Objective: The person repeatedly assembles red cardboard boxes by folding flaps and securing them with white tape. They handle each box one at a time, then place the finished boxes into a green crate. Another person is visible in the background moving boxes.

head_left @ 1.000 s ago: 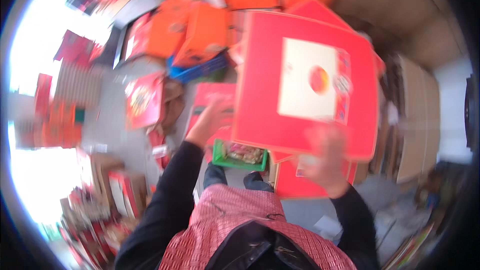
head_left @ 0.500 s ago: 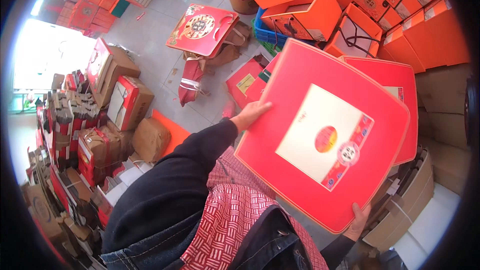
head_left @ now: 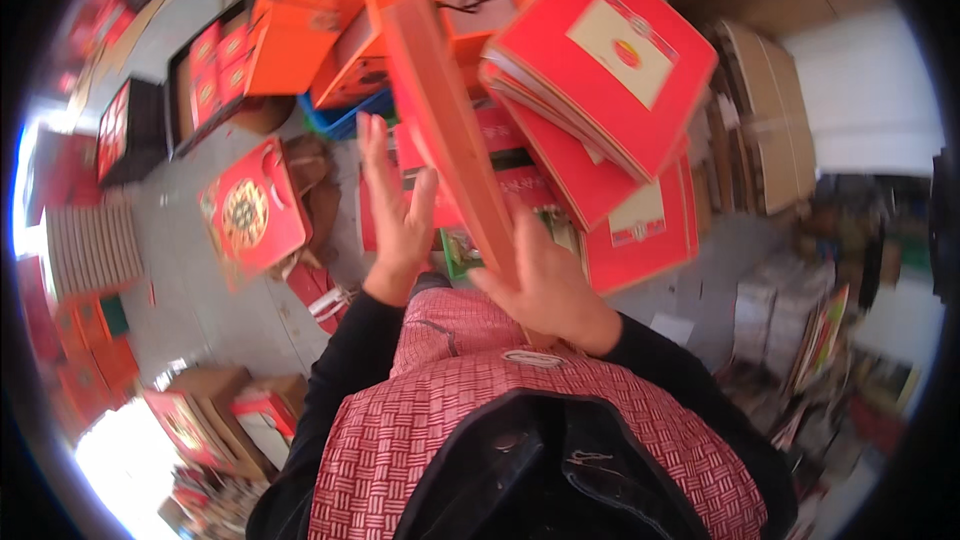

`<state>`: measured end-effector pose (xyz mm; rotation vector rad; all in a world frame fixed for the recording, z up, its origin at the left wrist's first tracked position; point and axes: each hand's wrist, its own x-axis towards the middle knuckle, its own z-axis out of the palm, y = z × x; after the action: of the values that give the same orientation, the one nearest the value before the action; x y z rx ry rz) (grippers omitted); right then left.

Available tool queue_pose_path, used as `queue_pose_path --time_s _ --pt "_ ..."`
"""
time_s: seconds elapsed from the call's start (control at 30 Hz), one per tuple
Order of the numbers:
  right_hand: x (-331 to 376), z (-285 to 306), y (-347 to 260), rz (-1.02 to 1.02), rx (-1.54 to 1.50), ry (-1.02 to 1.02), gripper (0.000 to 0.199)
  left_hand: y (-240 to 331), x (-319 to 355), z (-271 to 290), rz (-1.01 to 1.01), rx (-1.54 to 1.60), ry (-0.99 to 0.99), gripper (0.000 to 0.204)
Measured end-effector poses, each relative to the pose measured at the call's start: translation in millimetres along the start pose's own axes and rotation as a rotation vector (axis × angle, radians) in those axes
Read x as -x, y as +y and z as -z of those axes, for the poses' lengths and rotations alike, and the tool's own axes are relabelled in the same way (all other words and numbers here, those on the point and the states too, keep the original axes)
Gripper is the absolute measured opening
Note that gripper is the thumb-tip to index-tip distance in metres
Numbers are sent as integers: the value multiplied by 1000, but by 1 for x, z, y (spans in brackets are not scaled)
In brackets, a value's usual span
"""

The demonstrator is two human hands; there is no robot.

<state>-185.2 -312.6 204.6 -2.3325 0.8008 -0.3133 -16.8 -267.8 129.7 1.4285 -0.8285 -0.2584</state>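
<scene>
A flat red gift box [head_left: 455, 140] is held upright, almost edge-on, in front of me; motion smears it slightly. My right hand [head_left: 550, 290] grips its near lower end, with the thumb to the left of the edge. My left hand [head_left: 400, 235] is raised just left of the box, fingers spread and apart from it. Right of the box lies an uneven stack of similar flat red boxes [head_left: 530, 45], the top one showing a cream label with a round red and yellow mark. Beneath, partly hidden by the held box, are red packages [head_left: 490, 190].
Orange gift bags [head_left: 390, 0] stand in and around a blue basket [head_left: 350, 118] at the far side. A red box [head_left: 255, 205] rests on a brown bundle to the left. Cardboard sheets [head_left: 770, 120] lean at right. Cartons [head_left: 215, 410] stand lower left.
The held box has turned from face-up to edge-on. My left hand has let go of it. My view has swung to the right, bringing the stacked red boxes into fuller sight.
</scene>
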Motion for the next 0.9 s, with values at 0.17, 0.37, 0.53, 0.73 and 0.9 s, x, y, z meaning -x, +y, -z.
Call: queue_pose_path --time_s 0.17,0.37,0.53,0.73,0.9 --pt "5 5 20 -1 -233 36 58 64 -29 -2 -572 -502 -585 44" --pt "45 -2 195 -639 -1107 72 40 92 -37 -30 -476 -812 -853 42" --pt "91 -71 359 -1036 -976 300 31 89 -37 -71 -252 -891 -910 27" --pt "89 -200 490 -674 -1351 552 30 92 -31 -117 -234 -1058 -864 22" --pt "67 -72 473 -788 -1845 739 33 86 -20 -127 -206 -1167 -768 18"
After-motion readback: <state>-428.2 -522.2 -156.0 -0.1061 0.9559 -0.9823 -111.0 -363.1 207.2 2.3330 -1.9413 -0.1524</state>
